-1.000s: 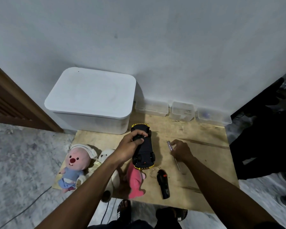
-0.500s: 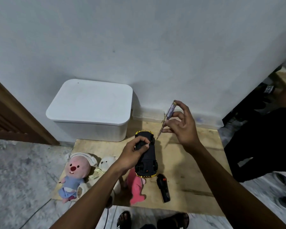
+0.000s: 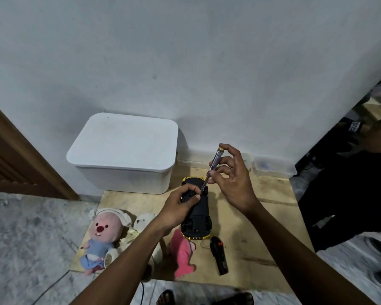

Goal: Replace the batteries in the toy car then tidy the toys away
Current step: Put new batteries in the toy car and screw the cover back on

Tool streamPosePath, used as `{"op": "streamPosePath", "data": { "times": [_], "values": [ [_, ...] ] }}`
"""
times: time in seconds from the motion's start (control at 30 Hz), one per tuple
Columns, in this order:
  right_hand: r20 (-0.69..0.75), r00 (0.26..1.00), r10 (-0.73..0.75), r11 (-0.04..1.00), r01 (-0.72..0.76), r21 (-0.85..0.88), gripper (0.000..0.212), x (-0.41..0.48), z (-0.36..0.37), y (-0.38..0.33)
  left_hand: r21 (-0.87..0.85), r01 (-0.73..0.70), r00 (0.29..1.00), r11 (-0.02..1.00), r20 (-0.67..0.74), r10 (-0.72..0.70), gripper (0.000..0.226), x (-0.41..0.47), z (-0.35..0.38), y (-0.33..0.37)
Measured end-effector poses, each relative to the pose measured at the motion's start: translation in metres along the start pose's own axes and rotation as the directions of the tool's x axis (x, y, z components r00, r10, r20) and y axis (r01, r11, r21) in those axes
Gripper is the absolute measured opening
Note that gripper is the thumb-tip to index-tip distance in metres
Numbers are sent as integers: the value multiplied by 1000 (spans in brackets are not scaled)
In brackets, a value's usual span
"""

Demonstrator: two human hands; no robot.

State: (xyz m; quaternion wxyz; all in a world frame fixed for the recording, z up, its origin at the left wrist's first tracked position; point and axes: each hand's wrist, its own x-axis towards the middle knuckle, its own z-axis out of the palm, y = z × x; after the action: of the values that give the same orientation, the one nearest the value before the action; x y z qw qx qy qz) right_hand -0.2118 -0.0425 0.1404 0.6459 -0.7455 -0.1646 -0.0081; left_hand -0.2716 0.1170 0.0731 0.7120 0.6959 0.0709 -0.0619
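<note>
A black and yellow toy car (image 3: 198, 216) lies upside down on a wooden board (image 3: 251, 227). My left hand (image 3: 180, 208) grips its front part and holds it steady. My right hand (image 3: 233, 179) pinches a screwdriver (image 3: 211, 168) with a clear handle, held tilted, its tip resting on the car's underside by my left fingers. A black remote control (image 3: 218, 255) sits on the board just right of the car's rear.
A large white lidded box (image 3: 123, 150) stands against the wall behind the board. A pink plush (image 3: 103, 236), a white plush (image 3: 144, 221) and a pink fish plush (image 3: 183, 254) lie at the board's left. Small clear containers (image 3: 273, 166) line the wall. A dark-clothed person (image 3: 350, 177) is at right.
My right hand picked the screwdriver up from the board, lifted it and brought its tip down onto the car's underside. My left hand has stayed on the car.
</note>
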Motion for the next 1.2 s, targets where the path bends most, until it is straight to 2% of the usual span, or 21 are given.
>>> {"op": "streamPosePath", "data": {
  "times": [0.6, 0.9, 1.1, 1.2],
  "values": [
    [184, 982, -38, 986, 67, -150, 65, -9, -3, -10, -3, 2, 1000, 1000, -5, -2, 9, -4, 2, 1],
    [170, 983, -64, 987, 87, -133, 64, -12, 2, -11, 17, -26, 1000, 1000, 6, 26, 4, -4, 0, 1],
    [78, 988, -136, 971, 149, -186, 70, -14, 11, -10, 17, -26, 1000, 1000, -5, 26, 5, -2, 0, 0],
    [84, 988, -132, 975, 144, -168, 68, -15, 8, -10, 18, -18, 1000, 1000, -3, 18, 6, -1, -1, 2]
  ]
}}
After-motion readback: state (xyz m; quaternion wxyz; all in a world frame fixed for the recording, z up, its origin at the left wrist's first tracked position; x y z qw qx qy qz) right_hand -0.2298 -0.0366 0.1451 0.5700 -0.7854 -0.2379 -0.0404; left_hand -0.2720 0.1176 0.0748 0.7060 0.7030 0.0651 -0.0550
